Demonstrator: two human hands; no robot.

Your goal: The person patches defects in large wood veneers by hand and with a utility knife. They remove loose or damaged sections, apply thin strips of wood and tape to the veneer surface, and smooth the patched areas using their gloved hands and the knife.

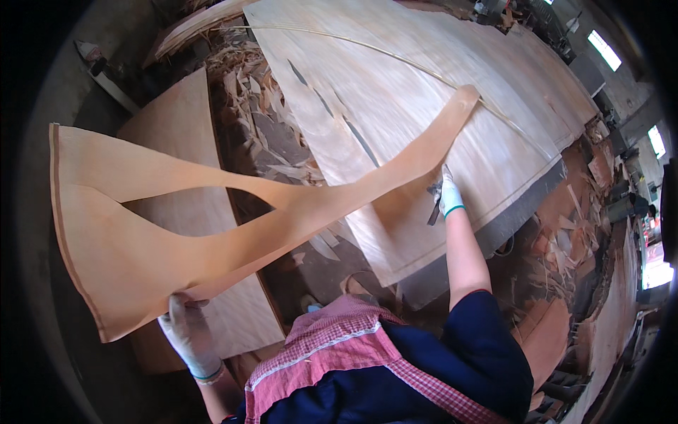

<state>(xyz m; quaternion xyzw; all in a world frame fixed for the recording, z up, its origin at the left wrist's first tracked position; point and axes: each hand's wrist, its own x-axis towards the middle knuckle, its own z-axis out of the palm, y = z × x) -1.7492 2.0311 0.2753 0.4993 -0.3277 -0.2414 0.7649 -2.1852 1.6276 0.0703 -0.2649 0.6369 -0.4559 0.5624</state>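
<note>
A long, irregular piece of thin wood veneer [318,206] with a large hole spans from far left to upper centre, raised over the stacks. My left hand [188,328], in a white glove, grips its lower edge near the wide left end. My right hand [448,193], also gloved, is closed on a dark hand tool [435,204], whose exact kind I cannot tell, beside the narrow end of the piece. Below it lies a stack of pale veneer sheets [402,95]; the top sheet has long dark splits. A thin bent strip [371,46] crosses that stack and passes under the piece's tip.
Another stack of veneer sheets [243,318] lies at the left, under the held piece. Veneer scraps [254,100] litter the gap between the stacks. More broken scraps [567,233] and larger sheets [609,328] lie to the right.
</note>
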